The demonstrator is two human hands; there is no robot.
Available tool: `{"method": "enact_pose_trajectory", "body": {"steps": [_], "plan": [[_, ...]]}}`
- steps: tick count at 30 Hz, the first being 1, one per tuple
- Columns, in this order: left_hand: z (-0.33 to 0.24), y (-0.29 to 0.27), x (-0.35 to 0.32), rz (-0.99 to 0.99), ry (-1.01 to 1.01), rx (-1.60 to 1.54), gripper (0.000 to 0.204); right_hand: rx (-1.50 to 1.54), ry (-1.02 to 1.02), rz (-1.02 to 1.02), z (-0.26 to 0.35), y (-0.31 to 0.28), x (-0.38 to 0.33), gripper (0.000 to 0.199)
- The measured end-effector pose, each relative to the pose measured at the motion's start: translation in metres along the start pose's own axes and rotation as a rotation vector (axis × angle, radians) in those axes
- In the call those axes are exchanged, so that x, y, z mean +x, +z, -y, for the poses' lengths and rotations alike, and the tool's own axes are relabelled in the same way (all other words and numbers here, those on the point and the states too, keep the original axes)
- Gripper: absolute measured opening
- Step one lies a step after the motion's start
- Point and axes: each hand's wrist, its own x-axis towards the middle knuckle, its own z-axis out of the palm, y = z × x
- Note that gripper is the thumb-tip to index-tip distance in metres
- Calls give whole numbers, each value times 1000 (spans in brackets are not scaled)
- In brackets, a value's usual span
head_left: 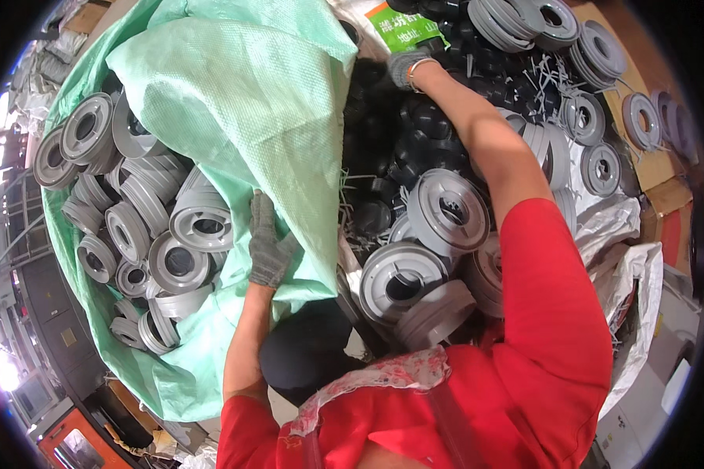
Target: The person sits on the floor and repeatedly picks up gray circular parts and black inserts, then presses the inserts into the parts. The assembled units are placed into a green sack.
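Note:
My left hand (269, 248), in a grey glove, lies against the green woven sack (242, 86) with its fingers stretched out. Left of it, the opened sack holds several grey plastic ring-shaped parts (178, 262), some stacked. A large fold of the sack hangs over to the right of these rings. My right arm reaches far forward, and my right hand (406, 69), gloved too, is beside a green and orange printed sheet or bag (403, 30). Its fingers are mostly hidden, so its grip is unclear. Black rounded plastic parts (426, 121) lie around and below it.
More grey rings (448, 209) are piled in front of me and at the far right. Thin grey plastic sprigs (541, 82) lie among the black parts. A crumpled white sack (633, 289) is on the right, near cardboard (669, 195). An orange machine (77, 445) stands lower left.

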Motion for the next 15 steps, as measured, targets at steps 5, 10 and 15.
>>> {"method": "enact_pose_trajectory", "body": {"steps": [5,10,15], "plan": [[-7,-2,0,-83,41,60,90,437,-74,136,25,22,-99,63],[-30,-15,2,-70,-19,-148,82,566,-251,54,30,61,-173,37],[-97,-44,-33,-330,191,-28,68,512,-130,17,26,73,-247,42]]}}
